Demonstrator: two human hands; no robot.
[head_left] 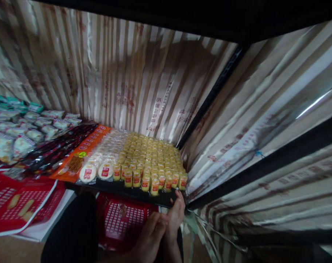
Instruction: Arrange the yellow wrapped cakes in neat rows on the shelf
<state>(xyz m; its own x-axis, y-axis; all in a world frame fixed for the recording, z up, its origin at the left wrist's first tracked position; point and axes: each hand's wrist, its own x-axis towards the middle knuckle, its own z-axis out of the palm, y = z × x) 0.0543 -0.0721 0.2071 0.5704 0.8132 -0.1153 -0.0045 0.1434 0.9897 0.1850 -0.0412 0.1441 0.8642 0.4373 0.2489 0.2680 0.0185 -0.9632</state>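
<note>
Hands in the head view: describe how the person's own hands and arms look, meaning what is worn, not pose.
Both the left hand and the right hand are bare: no gloves, rings or watch can be made out in the dim, blurred picture. The wrists and the short stretch of forearm in frame show no sleeve.

Shelf (144, 195) edge near my fingers is black. Small packs (152, 157) on it are yellow w/ red labels. Round packs (100, 164) beside are white w/ red label. Long pack (80, 157) is orange w/ red-white dots. Dark wrappers (59, 149) are black and red. Far left packs (26, 128) are pale w/ green ones behind. Baskets (122, 223) are red w/ white grid. Curtain (122, 80) has brown & cream stripes w/ red print.
</note>
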